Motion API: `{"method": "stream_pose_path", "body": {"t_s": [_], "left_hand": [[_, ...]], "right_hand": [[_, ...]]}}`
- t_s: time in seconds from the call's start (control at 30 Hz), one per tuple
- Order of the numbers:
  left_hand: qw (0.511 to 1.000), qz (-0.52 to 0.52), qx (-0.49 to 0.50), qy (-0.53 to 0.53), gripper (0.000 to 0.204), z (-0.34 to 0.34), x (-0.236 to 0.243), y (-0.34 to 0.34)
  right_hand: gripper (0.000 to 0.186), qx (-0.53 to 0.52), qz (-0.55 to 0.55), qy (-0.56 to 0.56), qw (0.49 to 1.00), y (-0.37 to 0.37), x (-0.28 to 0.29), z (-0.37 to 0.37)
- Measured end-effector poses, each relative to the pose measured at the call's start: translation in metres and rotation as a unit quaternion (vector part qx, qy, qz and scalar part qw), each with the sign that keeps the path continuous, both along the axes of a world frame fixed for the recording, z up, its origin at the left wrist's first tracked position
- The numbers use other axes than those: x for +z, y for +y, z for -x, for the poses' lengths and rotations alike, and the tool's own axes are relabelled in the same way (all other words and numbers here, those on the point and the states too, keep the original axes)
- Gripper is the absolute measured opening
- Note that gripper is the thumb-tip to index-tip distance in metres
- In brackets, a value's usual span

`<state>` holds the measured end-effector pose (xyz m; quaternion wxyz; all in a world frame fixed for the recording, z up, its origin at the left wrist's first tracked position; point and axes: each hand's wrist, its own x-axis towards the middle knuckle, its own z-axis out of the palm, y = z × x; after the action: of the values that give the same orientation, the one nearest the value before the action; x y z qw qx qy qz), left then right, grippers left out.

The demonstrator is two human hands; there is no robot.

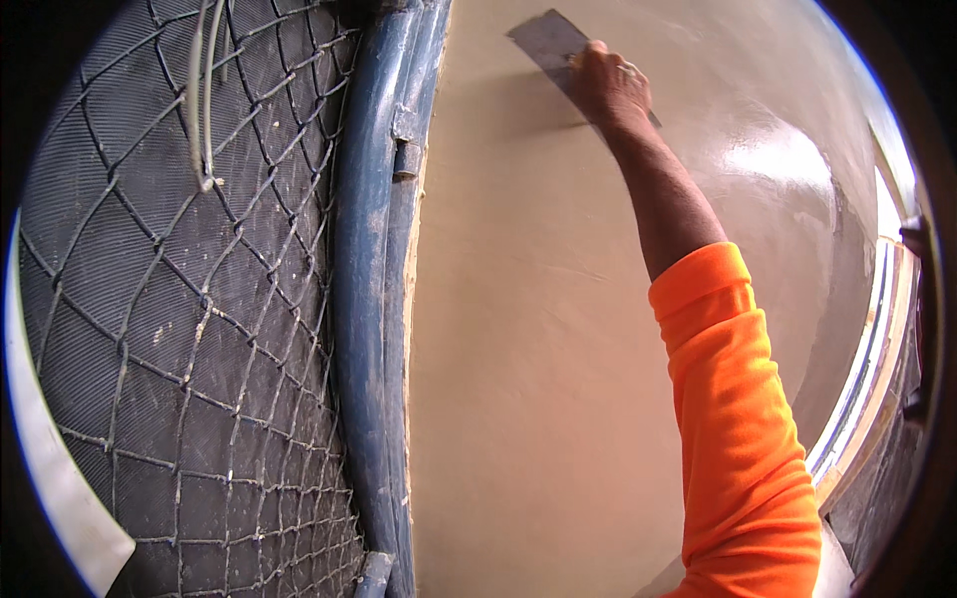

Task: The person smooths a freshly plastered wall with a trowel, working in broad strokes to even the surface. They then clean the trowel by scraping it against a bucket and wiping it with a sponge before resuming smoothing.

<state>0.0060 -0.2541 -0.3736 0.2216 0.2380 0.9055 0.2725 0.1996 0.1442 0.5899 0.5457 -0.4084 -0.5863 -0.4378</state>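
My right hand (610, 86) is closed round the handle of a plastering trowel (550, 42), high up on the beige wall (538, 379). The trowel's flat grey blade lies tilted at the wall's surface, its upper left end sticking out past my fingers. Most of the handle is hidden by the hand, and I cannot tell whether the whole blade touches. My right arm, in an orange sleeve (738, 419) pushed up to the elbow, reaches up from the lower right. A wet sheen shows on the plaster to the right of the hand. My left hand is out of view.
Along the wall's left edge stands a blue metal post (367, 269) with a hinge. Left of it, a chain-link mesh (184, 384) covers dark ribbed sheeting, with a loop of pale wire (204, 110) hanging from it. A window frame (865, 369) curves at the far right.
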Motion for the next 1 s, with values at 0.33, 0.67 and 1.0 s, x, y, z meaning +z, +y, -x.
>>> {"method": "stream_pose_path", "body": {"t_s": [0.33, 0.67, 1.0], "left_hand": [[1.0, -0.018, -0.024, 0.006, 0.072, 0.024, 0.002, 0.021], [1.0, -0.014, -0.024, 0.003, 0.073, 0.03, 0.001, 0.028], [1.0, -0.019, 0.004, -0.005, 0.073, 0.047, 0.008, 0.031]], "right_hand": [[0.046, 0.438, 0.13, 0.168, 0.873, -0.023, -0.078, -0.086], [0.04, 0.634, 0.257, 0.151, 0.714, -0.039, -0.112, 0.067], [0.053, 0.588, 0.175, 0.166, 0.772, -0.001, -0.071, 0.156]]}}
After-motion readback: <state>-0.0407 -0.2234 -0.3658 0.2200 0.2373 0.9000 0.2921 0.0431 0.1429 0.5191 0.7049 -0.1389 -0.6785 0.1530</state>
